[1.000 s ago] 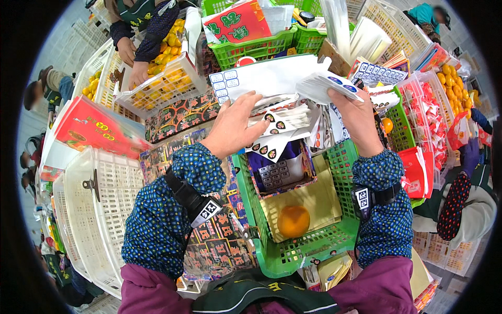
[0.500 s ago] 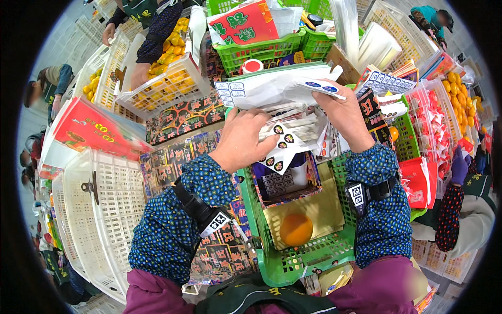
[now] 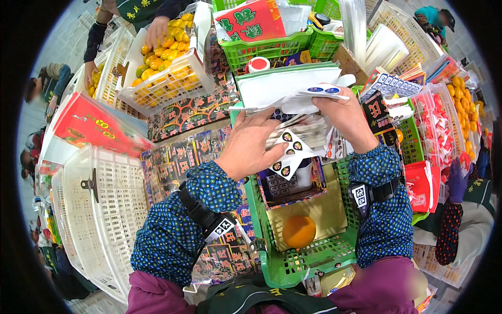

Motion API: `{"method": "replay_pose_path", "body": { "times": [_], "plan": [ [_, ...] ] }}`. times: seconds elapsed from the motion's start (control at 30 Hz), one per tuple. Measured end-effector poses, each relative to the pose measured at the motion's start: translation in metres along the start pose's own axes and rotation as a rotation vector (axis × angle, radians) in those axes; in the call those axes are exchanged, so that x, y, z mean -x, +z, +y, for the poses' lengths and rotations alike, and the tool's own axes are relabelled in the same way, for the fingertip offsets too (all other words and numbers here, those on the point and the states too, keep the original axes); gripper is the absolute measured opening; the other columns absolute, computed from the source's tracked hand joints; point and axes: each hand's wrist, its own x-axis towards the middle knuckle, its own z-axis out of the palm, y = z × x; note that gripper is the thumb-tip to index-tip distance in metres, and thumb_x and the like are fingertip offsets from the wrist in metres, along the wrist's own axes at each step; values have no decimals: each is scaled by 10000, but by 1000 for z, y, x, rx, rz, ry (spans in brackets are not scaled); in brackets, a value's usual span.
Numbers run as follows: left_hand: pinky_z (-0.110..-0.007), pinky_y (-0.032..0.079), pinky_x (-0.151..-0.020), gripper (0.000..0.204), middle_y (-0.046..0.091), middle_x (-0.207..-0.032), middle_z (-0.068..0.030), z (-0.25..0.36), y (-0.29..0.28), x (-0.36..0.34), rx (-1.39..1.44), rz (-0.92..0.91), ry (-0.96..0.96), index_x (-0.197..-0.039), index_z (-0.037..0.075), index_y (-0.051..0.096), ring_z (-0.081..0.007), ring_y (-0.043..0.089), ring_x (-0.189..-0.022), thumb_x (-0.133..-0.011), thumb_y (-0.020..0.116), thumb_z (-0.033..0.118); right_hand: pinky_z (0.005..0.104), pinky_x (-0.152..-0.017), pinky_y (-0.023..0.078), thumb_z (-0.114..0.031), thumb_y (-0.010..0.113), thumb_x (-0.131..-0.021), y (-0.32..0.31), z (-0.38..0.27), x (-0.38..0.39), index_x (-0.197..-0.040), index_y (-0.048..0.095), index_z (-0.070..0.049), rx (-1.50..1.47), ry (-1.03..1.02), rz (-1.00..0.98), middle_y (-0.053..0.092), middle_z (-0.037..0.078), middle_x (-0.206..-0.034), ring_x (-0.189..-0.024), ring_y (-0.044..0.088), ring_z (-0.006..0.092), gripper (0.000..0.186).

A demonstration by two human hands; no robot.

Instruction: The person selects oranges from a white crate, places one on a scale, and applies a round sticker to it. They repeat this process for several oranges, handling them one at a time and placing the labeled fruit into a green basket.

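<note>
My left hand (image 3: 250, 144) grips the near left edge of a thick bundle of sticker sheets (image 3: 308, 128). Its thumb lies on a white sheet with dark heart-shaped stickers (image 3: 294, 148). With the fingers of my right hand (image 3: 345, 119), I pinch white sheets bearing blue oval stickers (image 3: 323, 90), lifted at the bundle's far right. Behind them leans a stack of white paper (image 3: 287, 81). Everything sits over a green plastic basket (image 3: 300, 275), which also holds a small patterned box (image 3: 293, 184) and an orange (image 3: 298, 232).
Stacked white crates (image 3: 117, 188) stand at left, with red printed bags (image 3: 97, 125) behind. Another person's hand (image 3: 158, 32) rests on oranges in a white crate (image 3: 167, 83). A green crate (image 3: 266, 47) stands ahead; red packets (image 3: 421, 183) lie right, near a purple-gloved hand (image 3: 457, 178).
A sheet with blue-framed labels beyond my left hand has dropped out of sight. My grips stay much the same. The other person's hand has moved onto the oranges. The view has shifted slightly.
</note>
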Motion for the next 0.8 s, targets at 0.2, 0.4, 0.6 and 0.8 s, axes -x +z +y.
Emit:
{"method": "replay_pose_path", "body": {
  "times": [0.2, 0.4, 0.6, 0.8],
  "plan": [
    [-641, 267, -1189, 573, 514, -1471, -290, 0, 1, 1, 6, 12, 3, -1239, -18, 656, -444, 533, -1322, -874, 679, 424, 275, -698, 552, 3, 630, -945, 6, 4, -13, -1113, 735, -3, 35, -139, -41, 736, 6, -949, -819, 636, 71, 198],
    [-618, 321, -1149, 536, 594, -1353, -279, -1, 1, -1, 13, 62, 58, -1186, -21, 677, -436, 574, -1245, -866, 693, 409, 292, -699, 544, -4, 605, -910, 11, 8, -20, -1102, 752, -41, 285, -86, -158, 737, 48, -874, -784, 647, 93, 245],
    [-500, 405, -1055, 509, 679, -1125, -240, -5, 1, -3, 39, 46, 84, -1201, -33, 666, -427, 599, -1152, -869, 712, 351, 410, -774, 558, -44, 577, -857, 19, 11, -35, -1143, 743, -78, 483, -226, -266, 722, 237, -926, -785, 714, 333, 333],
    [-476, 414, -1035, 525, 689, -1157, -235, -7, -1, -2, 64, 9, 31, -1273, -4, 657, -394, 608, -1140, -897, 697, 359, 472, -856, 551, -97, 576, -792, 19, 13, -49, -1061, 747, -1, 779, 77, -396, 707, 294, -964, -925, 693, 440, 332]
  ]
}}
